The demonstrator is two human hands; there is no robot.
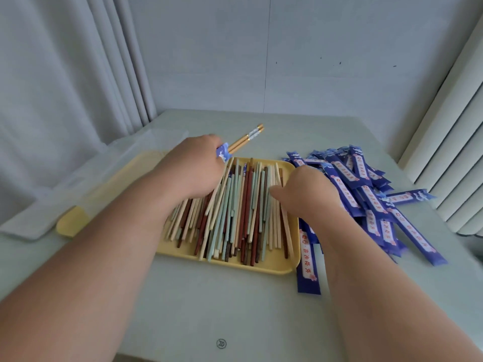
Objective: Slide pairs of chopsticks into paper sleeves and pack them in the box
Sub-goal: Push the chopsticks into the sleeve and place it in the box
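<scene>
A yellow tray [271, 265] in the middle of the table holds several loose chopsticks [235, 212] in cream, mint and dark red. My left hand [193, 168] hovers over the tray's far left corner and grips a blue paper sleeve [223, 152] with a pair of gold-tipped chopsticks [247, 139] sticking out of it, pointing up and right. My right hand [311, 192] reaches over the tray's right edge onto the pile of blue paper sleeves [366, 189]; its fingers are hidden behind the back of the hand. A clear plastic box [86, 184] with a yellow base lies at the left.
Pale curtains hang at the left and right sides, and a plain wall stands behind the table. One blue sleeve [309, 267] lies alone by the tray's near right corner. The pale green table [222, 309] stretches toward me.
</scene>
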